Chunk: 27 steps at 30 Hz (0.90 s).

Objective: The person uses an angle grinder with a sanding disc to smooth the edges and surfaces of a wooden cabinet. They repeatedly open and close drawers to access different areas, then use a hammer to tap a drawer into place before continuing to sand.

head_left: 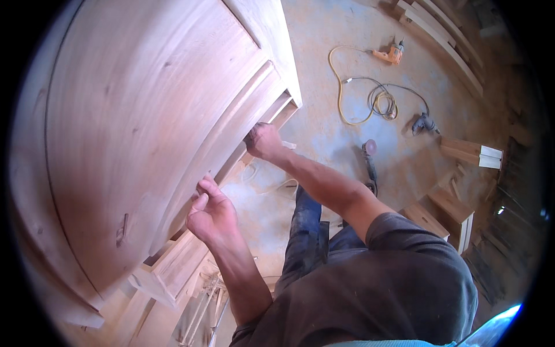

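A large pale wooden cabinet [150, 115] fills the left side, with a long framed edge and an opening along its right side. My right hand [267, 142] is closed at that opening, near its far end. Something dark shows at its fingers, too hidden to name. Nearer to me, my left hand [213, 213] is at the same edge, palm turned up. Its thumb and fingers are curled together in a pinch, and whatever they hold, if anything, is too small to make out.
On the dusty floor lie an orange drill [393, 53] with a coiled yellow cord [341, 110], a dark power tool [425, 123] and a sander with a round pad [370, 149]. Wooden drawers [448, 211] stand at right; boards [442, 43] lie at far right. A drawer [173, 266] juts out below my left hand.
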Tool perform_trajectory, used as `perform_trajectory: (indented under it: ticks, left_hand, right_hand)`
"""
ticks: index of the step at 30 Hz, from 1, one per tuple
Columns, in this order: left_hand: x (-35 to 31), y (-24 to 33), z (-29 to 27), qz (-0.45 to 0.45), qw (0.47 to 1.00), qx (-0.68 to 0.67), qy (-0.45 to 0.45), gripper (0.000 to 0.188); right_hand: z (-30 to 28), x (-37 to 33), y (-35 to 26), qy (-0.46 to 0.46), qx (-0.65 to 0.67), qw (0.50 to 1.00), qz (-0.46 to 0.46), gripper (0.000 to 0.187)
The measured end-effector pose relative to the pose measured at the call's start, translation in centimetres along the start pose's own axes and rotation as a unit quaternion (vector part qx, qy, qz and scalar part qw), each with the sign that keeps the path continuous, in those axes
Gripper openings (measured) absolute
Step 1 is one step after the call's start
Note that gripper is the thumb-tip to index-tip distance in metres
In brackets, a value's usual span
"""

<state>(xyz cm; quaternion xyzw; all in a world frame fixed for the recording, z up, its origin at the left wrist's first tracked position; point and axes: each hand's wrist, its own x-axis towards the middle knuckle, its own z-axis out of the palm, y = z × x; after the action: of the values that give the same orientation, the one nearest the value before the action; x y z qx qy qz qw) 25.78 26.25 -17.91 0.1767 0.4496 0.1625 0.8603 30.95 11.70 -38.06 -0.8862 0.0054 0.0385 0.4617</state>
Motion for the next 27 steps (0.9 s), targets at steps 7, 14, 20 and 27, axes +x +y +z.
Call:
perform_trajectory:
  ticks: [7,14,20,27]
  left_hand:
    - [0.7,0.2,-0.7,-0.017,0.999,-0.006,-0.034,0.033]
    - [-0.3,0.3,-0.5,-0.036,0.999,-0.002,-0.009,0.041]
    - [-4.6,-0.7,-4.6,-0.081,0.990,0.015,-0.116,0.052]
    - [-8.2,-0.8,-7.4,-0.095,0.987,0.045,-0.122,0.064]
  right_hand:
    - [0.5,-0.6,0.3,0.025,0.020,0.998,0.048,0.027]
    - [-1.4,1.7,-0.1,-0.045,-0.033,0.997,0.062,0.028]
    - [-0.5,-1.2,2.5,0.029,0.331,0.943,0.019,0.049]
    - [-7.7,-6.5,0.9,-0.139,-0.054,0.982,0.116,0.041]
